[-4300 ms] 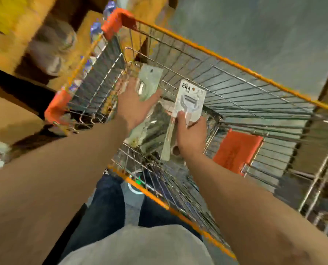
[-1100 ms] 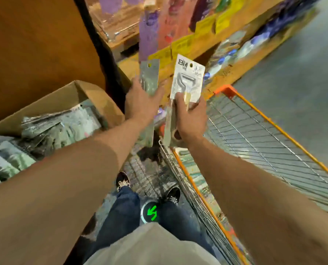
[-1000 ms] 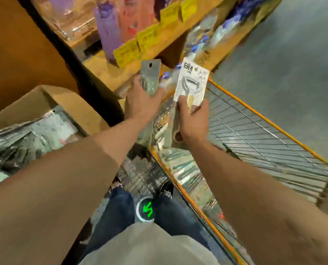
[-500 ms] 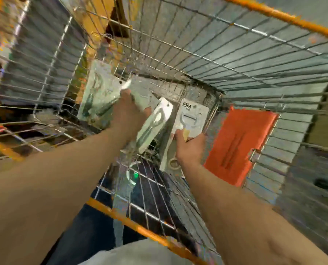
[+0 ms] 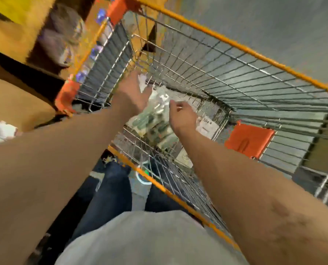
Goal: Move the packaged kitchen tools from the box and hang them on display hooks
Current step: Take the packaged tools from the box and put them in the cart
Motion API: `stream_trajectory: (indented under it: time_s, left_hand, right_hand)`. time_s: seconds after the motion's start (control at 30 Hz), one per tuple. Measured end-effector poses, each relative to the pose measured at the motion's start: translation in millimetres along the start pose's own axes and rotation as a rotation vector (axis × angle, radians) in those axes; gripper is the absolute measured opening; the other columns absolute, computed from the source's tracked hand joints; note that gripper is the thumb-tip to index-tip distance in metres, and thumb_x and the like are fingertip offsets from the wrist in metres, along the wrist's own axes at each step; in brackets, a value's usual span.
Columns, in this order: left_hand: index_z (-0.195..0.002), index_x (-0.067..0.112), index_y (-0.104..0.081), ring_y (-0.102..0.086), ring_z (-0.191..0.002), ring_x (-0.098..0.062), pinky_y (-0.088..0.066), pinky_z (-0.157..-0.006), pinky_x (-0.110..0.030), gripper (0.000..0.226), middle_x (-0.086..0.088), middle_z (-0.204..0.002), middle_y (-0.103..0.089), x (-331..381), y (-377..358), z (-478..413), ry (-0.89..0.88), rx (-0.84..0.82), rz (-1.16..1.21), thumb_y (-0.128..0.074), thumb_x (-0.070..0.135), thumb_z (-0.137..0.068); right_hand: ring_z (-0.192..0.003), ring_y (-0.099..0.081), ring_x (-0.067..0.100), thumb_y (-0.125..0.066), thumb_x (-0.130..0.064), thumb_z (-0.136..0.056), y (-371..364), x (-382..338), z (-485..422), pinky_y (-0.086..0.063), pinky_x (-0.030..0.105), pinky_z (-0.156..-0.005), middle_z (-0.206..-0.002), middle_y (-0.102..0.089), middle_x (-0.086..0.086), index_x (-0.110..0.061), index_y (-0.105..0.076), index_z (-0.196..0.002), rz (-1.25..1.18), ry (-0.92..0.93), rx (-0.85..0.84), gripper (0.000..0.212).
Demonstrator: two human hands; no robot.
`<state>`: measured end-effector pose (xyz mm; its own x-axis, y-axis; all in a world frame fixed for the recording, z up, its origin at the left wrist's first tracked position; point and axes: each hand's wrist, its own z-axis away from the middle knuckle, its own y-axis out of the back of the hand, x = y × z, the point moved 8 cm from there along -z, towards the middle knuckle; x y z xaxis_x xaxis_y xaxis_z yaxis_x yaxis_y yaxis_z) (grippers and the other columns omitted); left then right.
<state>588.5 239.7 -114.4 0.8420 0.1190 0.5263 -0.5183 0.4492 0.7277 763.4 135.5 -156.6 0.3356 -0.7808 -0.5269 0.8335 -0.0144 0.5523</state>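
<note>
Step in hand: gathering packs; nothing hung yet, and no display hooks in view.
Left hand (image 5: 132, 92): fingers seem to grip the top of the bundle of packaged tools (image 5: 153, 119) inside the wire cart (image 5: 235, 44); blurred.
Right hand (image 5: 182, 116): fingers curled just beside the bundle; I cannot tell if they pinch it.
Next move: likely lift the bundle clear and turn towards the hooks.
Nearby: a white peeler pack (image 5: 206, 128) on the cart floor; orange seat flap (image 5: 249, 140); cardboard box (image 5: 16, 106) to the left.
In the way: the cart's near rim.
</note>
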Motion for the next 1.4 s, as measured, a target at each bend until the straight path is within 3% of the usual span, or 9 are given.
stream_trajectory:
  time_s: [0.1,0.2,0.3,0.43,0.53,0.6,0.77,1.0,1.4]
  left_hand:
    - [-0.142,0.009,-0.051,-0.062,-0.118,-0.037,-0.046,-0.099,-0.041,0.047,-0.018,-0.124,-0.067,-33,88,8,0.042,0.177,0.055,-0.047,0.034,-0.103]
    - [-0.133,0.010,-0.057,-0.066,-0.111,-0.035,-0.048,-0.094,-0.042,0.042,-0.015,-0.117,-0.072,-88,168,33,0.105,0.376,0.136,-0.043,0.034,-0.102]
    - [-0.128,0.010,-0.059,-0.066,-0.108,-0.031,-0.045,-0.087,-0.038,0.031,-0.012,-0.114,-0.073,-168,228,69,0.211,0.554,0.223,-0.044,0.026,-0.106]
    - [-0.131,0.015,-0.058,-0.064,-0.106,-0.028,-0.044,-0.079,-0.031,0.031,-0.009,-0.117,-0.070,-300,254,118,0.463,0.574,0.304,-0.045,0.030,-0.107]
    - [-0.128,0.013,-0.059,-0.065,-0.109,-0.038,-0.050,-0.086,-0.041,0.029,-0.017,-0.116,-0.071,-395,242,152,0.634,0.542,0.313,-0.050,0.030,-0.105]
    - [-0.127,0.014,-0.058,-0.067,-0.104,-0.039,-0.053,-0.085,-0.044,0.029,-0.017,-0.112,-0.072,-445,224,165,0.713,0.502,0.361,-0.053,0.032,-0.104]
    - [-0.131,0.012,-0.053,-0.067,-0.099,-0.038,-0.056,-0.082,-0.043,0.041,-0.015,-0.108,-0.071,-524,167,176,0.840,0.338,0.407,-0.053,0.043,-0.103]
    - [-0.131,0.014,-0.048,-0.059,-0.093,-0.022,-0.046,-0.073,-0.034,0.048,-0.006,-0.114,-0.064,-561,134,148,0.904,0.318,0.417,-0.059,0.049,-0.100]
    - [-0.124,0.014,-0.044,-0.069,-0.093,-0.026,-0.060,-0.073,-0.043,0.076,-0.004,-0.115,-0.065,-574,142,133,0.928,0.371,0.395,-0.079,0.064,-0.079]
  right_hand:
    - [-0.081,-0.055,0.020,-0.046,-0.053,-0.106,-30,-92,32,-0.034,0.029,-0.073,-0.084,-0.062,-0.001,-0.015,-0.068,-0.103,0.027,0.179,-0.038,0.045]
    - [-0.082,-0.061,0.027,-0.045,-0.058,-0.104,-85,-181,76,-0.038,0.035,-0.071,-0.080,-0.064,0.001,-0.019,-0.061,-0.088,0.049,0.388,-0.044,0.045]
    - [-0.085,-0.063,0.031,-0.049,-0.054,-0.103,-156,-252,132,-0.046,0.040,-0.076,-0.084,-0.069,0.004,-0.022,-0.057,-0.085,0.029,0.548,-0.073,0.039]
    - [-0.082,-0.063,0.028,-0.048,-0.053,-0.105,-268,-300,203,-0.042,0.039,-0.071,-0.080,-0.066,0.000,-0.017,-0.060,-0.087,0.136,0.698,-0.184,0.041]
    - [-0.083,-0.064,0.030,-0.048,-0.044,-0.106,-357,-302,235,-0.048,0.040,-0.073,-0.082,-0.068,0.003,-0.018,-0.060,-0.090,0.251,0.723,-0.354,0.033]
    - [-0.096,-0.065,0.032,-0.047,-0.038,-0.107,-409,-288,238,-0.045,0.036,-0.075,-0.101,-0.072,0.009,-0.015,-0.063,-0.107,0.391,0.676,-0.465,0.028]
    - [-0.115,-0.063,0.033,-0.047,-0.031,-0.106,-497,-229,200,-0.042,0.031,-0.084,-0.127,-0.067,0.012,-0.012,-0.058,-0.130,0.644,0.475,-0.519,0.032]
    - [-0.124,-0.062,0.032,-0.048,-0.026,-0.107,-544,-198,154,-0.051,0.037,-0.090,-0.142,-0.059,0.013,-0.014,-0.036,-0.158,0.755,0.350,-0.438,0.053]
    - [-0.125,-0.063,0.026,-0.069,-0.038,-0.098,-559,-195,146,-0.055,0.040,-0.100,-0.138,-0.063,0.006,-0.016,-0.037,-0.156,0.657,0.384,-0.401,0.069]
